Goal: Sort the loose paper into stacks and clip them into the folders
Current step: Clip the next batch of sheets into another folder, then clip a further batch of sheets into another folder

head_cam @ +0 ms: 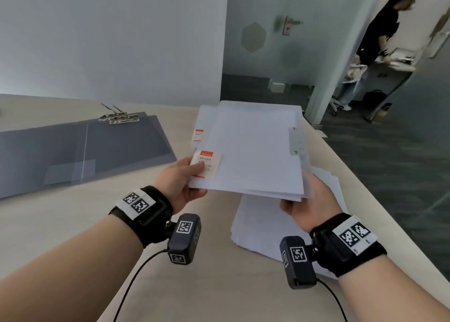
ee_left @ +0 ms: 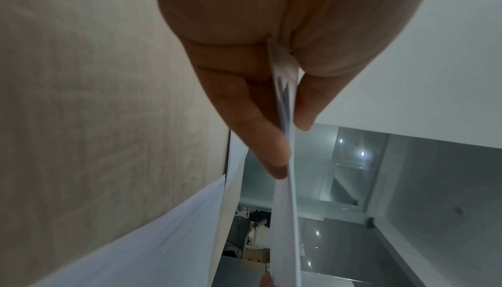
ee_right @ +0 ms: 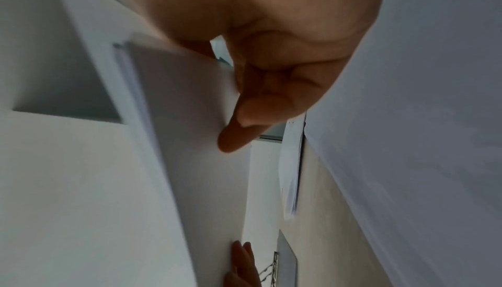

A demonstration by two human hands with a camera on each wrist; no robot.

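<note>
Paper-filled clear folder (head_cam: 253,156): light, floppy, slick; pinched at near corners by left hand (head_cam: 180,183) and right hand (head_cam: 309,200) over tabletop (head_cam: 73,224).

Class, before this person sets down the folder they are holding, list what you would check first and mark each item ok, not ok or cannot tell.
1. Left hand pinches the held folder by its labelled corner: ok.
2. Right hand grips the opposite corner: ok.
3. Papers flush inside: not ok, edges stagger.
4. Clip closed on them: cannot tell.
5. Grey folder lies open with its clip raised: ok.
6. Loose paper remains on the table: ok.
</note>
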